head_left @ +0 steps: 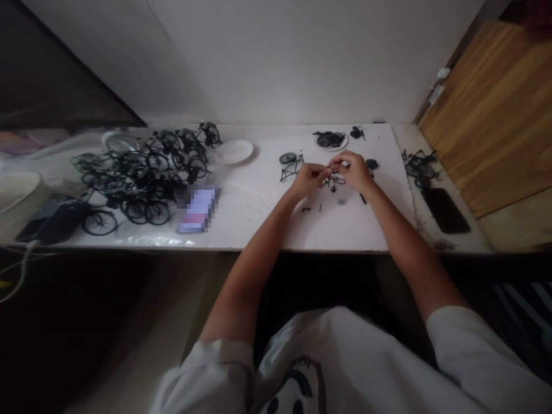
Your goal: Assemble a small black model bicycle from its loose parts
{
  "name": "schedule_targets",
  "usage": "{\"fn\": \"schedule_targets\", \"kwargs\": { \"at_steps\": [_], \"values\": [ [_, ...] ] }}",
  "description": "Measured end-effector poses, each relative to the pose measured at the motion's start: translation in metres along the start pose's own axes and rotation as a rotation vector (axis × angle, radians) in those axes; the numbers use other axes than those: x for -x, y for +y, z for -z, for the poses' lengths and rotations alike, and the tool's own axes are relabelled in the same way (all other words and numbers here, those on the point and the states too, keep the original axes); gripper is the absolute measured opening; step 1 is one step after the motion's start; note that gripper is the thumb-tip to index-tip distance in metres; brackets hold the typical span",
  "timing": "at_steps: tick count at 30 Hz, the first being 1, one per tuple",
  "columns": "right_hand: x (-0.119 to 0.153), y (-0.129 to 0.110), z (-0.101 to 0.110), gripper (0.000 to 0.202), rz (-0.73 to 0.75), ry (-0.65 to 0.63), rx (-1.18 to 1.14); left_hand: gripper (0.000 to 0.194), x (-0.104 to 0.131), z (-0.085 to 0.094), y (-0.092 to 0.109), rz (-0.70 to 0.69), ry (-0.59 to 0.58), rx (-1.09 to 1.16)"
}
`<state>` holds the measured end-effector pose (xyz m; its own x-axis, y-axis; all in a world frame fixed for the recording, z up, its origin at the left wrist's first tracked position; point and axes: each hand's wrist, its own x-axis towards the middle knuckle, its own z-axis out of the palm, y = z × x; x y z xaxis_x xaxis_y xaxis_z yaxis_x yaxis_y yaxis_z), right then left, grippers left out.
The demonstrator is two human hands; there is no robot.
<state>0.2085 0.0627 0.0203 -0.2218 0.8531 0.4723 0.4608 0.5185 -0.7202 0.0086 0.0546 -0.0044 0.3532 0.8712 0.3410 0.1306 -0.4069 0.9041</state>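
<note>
Over the white board (267,224), my left hand (309,179) and my right hand (352,171) meet with their fingertips pinched together. A small dark part sits between the fingertips, too small and too covered to name. Just left of my left hand lies a partly built miniature bicycle frame with a wheel (288,158). Below the fingers a thin dark wire-like bicycle part (337,180) rests on the board. Tiny loose pieces lie nearer to me, among them a small dark bent part (306,209) and a short dark rod (363,199).
Many finished-looking miniature bicycles (146,167) crowd the left side. Near them are a white plate (234,152) and a phone with a lit screen (198,210). A small dish of black parts (344,142) stands behind my hands. At right lie more bicycle parts (421,165) and a dark phone (445,211).
</note>
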Motion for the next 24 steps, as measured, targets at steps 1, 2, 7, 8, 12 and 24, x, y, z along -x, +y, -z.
{"fn": "schedule_targets", "kwargs": {
  "at_steps": [1,2,7,8,12,24],
  "values": [
    [0.0,0.0,0.0,0.007,-0.007,-0.004,-0.002,0.048,0.0,0.0,0.0,0.002,0.005,-0.005],
    [0.0,0.0,0.001,0.007,-0.01,-0.005,-0.002,0.047,0.0,0.0,0.001,0.003,0.009,-0.012],
    [0.0,0.0,0.0,0.011,0.011,-0.029,0.001,0.041,0.0,-0.001,0.005,0.025,0.031,-0.043],
    [0.001,0.0,0.0,0.012,0.01,-0.039,0.0,0.039,0.0,-0.001,0.005,0.032,0.034,-0.039],
    [-0.001,-0.002,0.001,0.021,0.009,-0.076,0.019,0.033,-0.002,-0.002,0.0,0.038,0.052,-0.01],
    [0.007,-0.048,0.101,0.018,-0.171,-0.356,0.438,0.028,-0.006,-0.004,-0.009,0.061,0.156,-0.034]
  ]
}}
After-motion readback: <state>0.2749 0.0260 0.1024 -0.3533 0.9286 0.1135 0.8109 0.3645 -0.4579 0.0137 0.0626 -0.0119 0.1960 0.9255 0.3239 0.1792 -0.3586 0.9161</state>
